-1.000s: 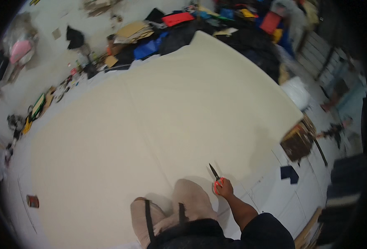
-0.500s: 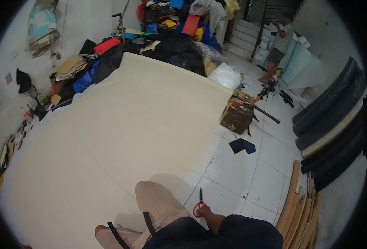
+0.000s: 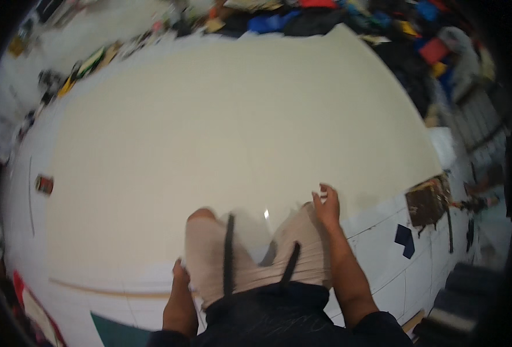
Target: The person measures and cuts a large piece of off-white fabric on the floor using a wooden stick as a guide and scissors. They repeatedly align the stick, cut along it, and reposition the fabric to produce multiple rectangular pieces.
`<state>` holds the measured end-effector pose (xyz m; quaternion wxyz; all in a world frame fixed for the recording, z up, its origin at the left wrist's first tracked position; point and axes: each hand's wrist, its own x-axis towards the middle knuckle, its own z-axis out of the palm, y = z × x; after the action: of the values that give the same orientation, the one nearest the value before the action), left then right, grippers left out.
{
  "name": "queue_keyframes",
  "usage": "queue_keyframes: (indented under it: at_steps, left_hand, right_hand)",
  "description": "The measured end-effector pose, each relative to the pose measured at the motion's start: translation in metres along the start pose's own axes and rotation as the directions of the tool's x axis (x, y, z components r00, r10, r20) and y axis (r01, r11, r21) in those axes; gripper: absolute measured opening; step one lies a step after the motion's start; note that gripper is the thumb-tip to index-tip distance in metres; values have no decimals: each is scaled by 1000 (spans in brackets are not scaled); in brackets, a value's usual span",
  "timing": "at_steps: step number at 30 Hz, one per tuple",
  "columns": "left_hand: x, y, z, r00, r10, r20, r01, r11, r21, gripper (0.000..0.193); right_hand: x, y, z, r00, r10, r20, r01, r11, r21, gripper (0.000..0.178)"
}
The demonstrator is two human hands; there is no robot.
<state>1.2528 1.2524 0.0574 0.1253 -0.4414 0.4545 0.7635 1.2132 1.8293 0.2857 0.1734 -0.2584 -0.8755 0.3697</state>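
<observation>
A large cream sheet (image 3: 209, 127) lies spread over the floor, and I am at its near edge with my knees bent. My right hand (image 3: 327, 205) is beside my right knee, just over the sheet. Its fingers are apart and slightly curled, and nothing shows in them. My left hand (image 3: 180, 273) hangs low beside my left thigh near the sheet's near edge. It is small and blurred, and its fingers are mostly hidden. The scissors are not visible now.
A worn brown block (image 3: 425, 203) stands at the sheet's right corner, near a dark blue scrap (image 3: 405, 240). A small can (image 3: 44, 184) sits at the left edge. A long thin strip (image 3: 111, 290) and a green piece (image 3: 117, 332) lie at the near left. Coloured materials are heaped behind.
The view has swung left and down, so the sheet fills more of it. My right hand, which held red-handled scissors, now appears forward without them in sight. My left hand has come into view.
</observation>
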Motion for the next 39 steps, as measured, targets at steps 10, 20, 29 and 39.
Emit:
queue_keyframes:
  at_steps: [10, 20, 29, 39]
  left_hand:
    - [-14, -25, 3, 997, 19, -73, 17, 888, 460, 49]
    - [-29, -8, 51, 984, 181, 3, -117, 627, 770, 45]
    - [-10, -11, 35, 959, 280, -33, -147, 597, 788, 40]
    - [84, -61, -56, 905, 411, -108, -84, 421, 903, 34]
  right_hand:
    - [-121, 3, 183, 514, -110, 851, 632, 719, -288, 32]
    - [-140, 32, 201, 401, -249, 881, 728, 670, -142, 34]
    - [-139, 28, 199, 432, -178, 884, 652, 739, -170, 41]
    - [-78, -30, 220, 660, -249, 709, 551, 801, -232, 65]
